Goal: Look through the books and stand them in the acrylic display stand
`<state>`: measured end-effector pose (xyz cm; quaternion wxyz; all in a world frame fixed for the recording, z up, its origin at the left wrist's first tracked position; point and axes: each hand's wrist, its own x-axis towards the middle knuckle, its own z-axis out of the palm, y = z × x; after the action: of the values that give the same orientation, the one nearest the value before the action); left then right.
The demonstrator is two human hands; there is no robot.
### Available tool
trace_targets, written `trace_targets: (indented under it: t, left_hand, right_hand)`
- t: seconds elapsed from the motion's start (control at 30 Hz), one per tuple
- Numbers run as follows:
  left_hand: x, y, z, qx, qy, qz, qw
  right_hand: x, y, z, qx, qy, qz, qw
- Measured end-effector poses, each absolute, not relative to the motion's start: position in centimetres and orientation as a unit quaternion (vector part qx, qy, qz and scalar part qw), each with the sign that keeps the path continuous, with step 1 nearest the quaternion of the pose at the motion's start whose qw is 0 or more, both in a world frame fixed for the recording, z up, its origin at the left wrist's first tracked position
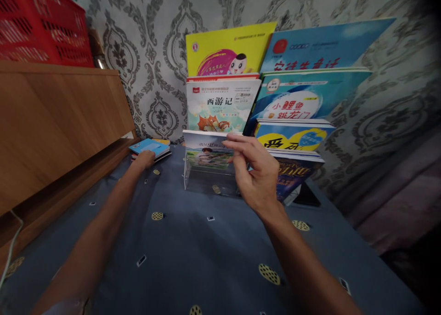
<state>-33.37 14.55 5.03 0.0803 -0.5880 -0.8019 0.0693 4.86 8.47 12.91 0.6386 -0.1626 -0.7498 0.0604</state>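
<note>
I am looking through the head camera, and I see two bare hands over a blue cloth (179,255) with pineapples on it. The left hand (146,158) reaches far to the left. It is on the near edge of a small pile of books (147,146) lying flat on the cloth. I can't tell if its fingers are closed on them.

The right hand (258,172) is in the middle, with its fingers bent. Its fingertips are at the top right corner of the front book (206,150). I can't tell if it is pinching that book. The front book stands in a clear holder (186,174). Behind it stand a white book (220,99) and, farthest back, a yellow book (223,46). To the right is another row, with a dark purple book (294,171) nearest and a big blue book (320,41) farthest. A red basket (65,27) sits on a wooden cabinet (65,122) at the left.
</note>
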Motion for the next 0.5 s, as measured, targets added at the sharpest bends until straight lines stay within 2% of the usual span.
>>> trace_targets:
  t: [0.5]
  left_hand:
    - [-37.4,10.6,6.5,-0.565,-0.81,0.132,0.08]
  right_hand:
    - [5.7,8.5,13.6,-0.171,-0.745,0.039,0.644]
